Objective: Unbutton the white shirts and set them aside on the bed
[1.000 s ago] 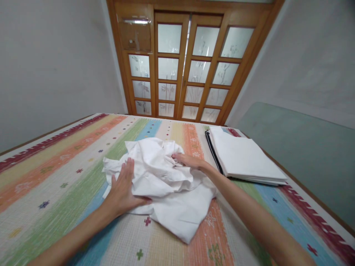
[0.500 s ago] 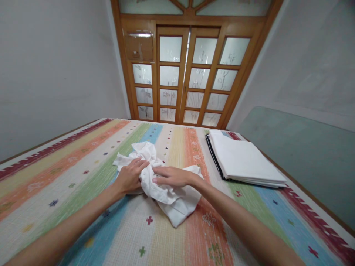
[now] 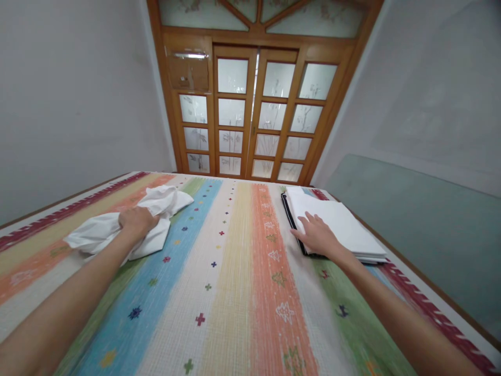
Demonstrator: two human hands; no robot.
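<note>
My left hand (image 3: 136, 220) is closed on a crumpled white cloth (image 3: 117, 230) that lies at the left side of the striped, many-coloured bedcover (image 3: 230, 271). My right hand (image 3: 318, 235) lies open, fingers spread, on the near left edge of a stack of folded white cloths (image 3: 336, 222) at the right. A dark folded piece shows along the stack's left edge, under the white ones.
A wooden double door with frosted glass panes (image 3: 254, 115) stands beyond the far end of the bed. Plain walls rise on both sides. A green surface (image 3: 422, 219) runs along the right, past the bed's wooden edge.
My left hand has dragged the crumpled cloth from the middle of the bed to the left side. My right hand has let go of it and moved right onto the folded stack.
</note>
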